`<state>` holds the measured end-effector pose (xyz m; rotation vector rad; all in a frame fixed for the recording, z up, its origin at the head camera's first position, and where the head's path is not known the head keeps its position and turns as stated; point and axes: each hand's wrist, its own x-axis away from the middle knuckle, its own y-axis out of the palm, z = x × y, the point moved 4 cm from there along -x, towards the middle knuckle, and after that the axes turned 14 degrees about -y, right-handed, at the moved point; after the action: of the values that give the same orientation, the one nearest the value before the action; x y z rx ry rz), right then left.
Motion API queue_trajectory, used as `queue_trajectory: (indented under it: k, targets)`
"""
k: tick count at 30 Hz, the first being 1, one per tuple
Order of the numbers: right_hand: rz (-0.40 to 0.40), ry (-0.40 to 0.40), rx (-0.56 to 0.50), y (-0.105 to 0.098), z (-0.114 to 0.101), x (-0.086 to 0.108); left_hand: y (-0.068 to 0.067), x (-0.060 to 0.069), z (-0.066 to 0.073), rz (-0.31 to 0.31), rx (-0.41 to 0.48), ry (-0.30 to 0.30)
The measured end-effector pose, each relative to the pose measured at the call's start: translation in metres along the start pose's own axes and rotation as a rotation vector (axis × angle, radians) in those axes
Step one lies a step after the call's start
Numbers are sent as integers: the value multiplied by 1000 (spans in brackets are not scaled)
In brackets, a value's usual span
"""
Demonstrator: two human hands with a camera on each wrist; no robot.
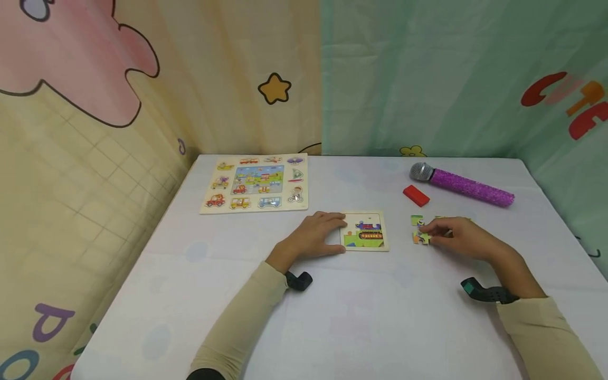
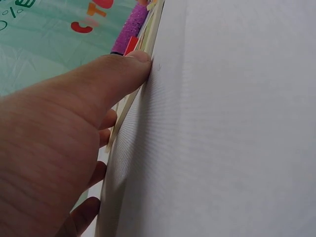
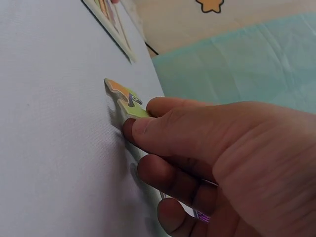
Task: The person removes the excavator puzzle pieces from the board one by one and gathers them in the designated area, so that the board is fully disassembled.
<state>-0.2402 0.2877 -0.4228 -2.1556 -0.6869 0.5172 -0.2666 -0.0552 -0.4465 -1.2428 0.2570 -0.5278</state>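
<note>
A: Going left to right, where to begin?

B: Past the vehicle puzzle board (image 1: 253, 180) on the far left; best left alone.

A: And with the left hand (image 1: 311, 236)?

B: Spread wide, thumb at the near-left corner of the jigsaw tray (image 1: 375, 216), fingers toward the far-left one. Good for bracing; press only enough to prevent sliding on the counter (image 1: 370, 316), and keep clear of the recess.

A: Anything to check in the tray, there in the middle?

B: With a tracked vehicle (image 1: 370, 230) partly built, look for bare recess, mostly toward the far side. Compare colours and outlines before carrying anything across.

A: Then rightward?

B: To the loose jigsaw pieces (image 1: 417, 219), right of the tray, near side of the red block (image 1: 416, 196).

A: And with the right hand (image 1: 458, 236)?

B: Held narrow, pinching a green-and-orange piece (image 3: 132, 108) between thumb and finger. Cannot tell whether fully lifted.

A: How to handle so small a thing?

B: Grip by the edge, picture up. Turn before lowering, line up tab with socket, then press flat with a fingertip. Never force a tilted piece; likely to jam or skid.

A: Farther right?

B: Only to the purple-handled microphone (image 1: 470, 186), on the far side. Avoid bumping.
</note>
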Motion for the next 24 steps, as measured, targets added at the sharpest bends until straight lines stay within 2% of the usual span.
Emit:
queue_trajectory:
  k: [6, 13, 24]
  targets:
    - [0, -5, 29, -2, 0, 0, -1, 0, -1, 7, 4, 2]
    - [17, 32, 62, -4, -2, 3, 1, 0, 0, 0, 9, 8]
    - [20, 5, 124, -3, -4, 0, 2, 0, -1, -4, 6, 3]
